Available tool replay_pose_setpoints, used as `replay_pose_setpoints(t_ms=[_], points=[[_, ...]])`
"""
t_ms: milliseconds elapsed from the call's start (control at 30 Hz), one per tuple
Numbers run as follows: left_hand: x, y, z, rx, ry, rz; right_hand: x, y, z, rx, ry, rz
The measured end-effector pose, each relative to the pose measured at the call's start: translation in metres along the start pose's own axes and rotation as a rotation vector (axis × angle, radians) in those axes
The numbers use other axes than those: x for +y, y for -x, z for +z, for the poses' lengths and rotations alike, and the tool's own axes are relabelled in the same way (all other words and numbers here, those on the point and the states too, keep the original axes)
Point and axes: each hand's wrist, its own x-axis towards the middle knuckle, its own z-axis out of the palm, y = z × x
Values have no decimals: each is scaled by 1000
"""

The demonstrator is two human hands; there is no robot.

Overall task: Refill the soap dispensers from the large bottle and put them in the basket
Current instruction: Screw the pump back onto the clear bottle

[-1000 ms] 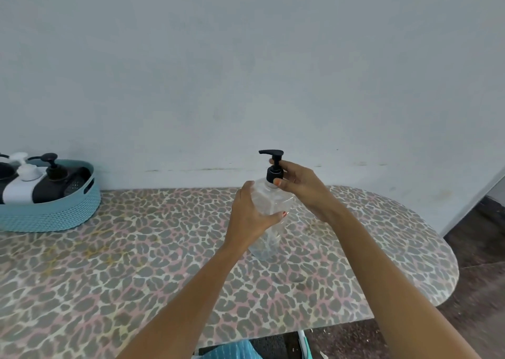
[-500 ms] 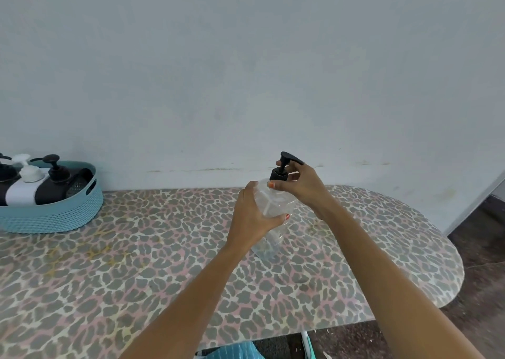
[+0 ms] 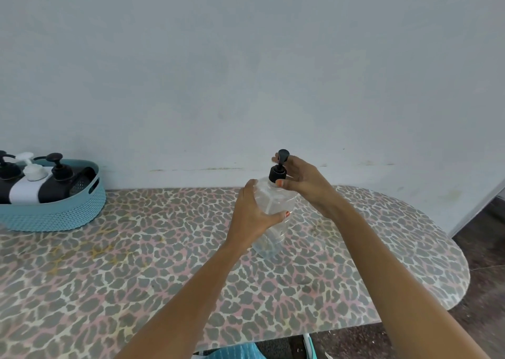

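A clear plastic bottle point(image 3: 276, 211) stands on the leopard-print table point(image 3: 164, 263), right of centre. My left hand point(image 3: 252, 214) is wrapped around its body. My right hand point(image 3: 299, 179) pinches the collar of its black pump point(image 3: 278, 167), whose spout points away from me. At the far left a teal woven basket point(image 3: 54, 214) holds three dispensers side by side: a black one point(image 3: 6, 184), a white one point(image 3: 27, 186) and another black one point(image 3: 53, 186).
A plain pale wall runs right behind the table. The table's rounded right end point(image 3: 448, 255) drops off to dark floor point(image 3: 483, 238). A bit of teal striped cloth point(image 3: 235, 353) shows at the bottom edge.
My right hand has turned the pump head: its spout pointed left a second ago and now points away from me. The bottle and my left hand stayed put.
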Motion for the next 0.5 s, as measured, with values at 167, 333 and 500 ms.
replay_pose_setpoints(t_ms=[167,333,500], points=[[0,0,1,0,-14,-1,-5,1,10,172,116,-41],[1,-1,-1,-19,-9,-5,-2,1,6,66,90,-5],[-1,-2,-5,-30,-13,-11,1,-2,-4,32,-19,-5]])
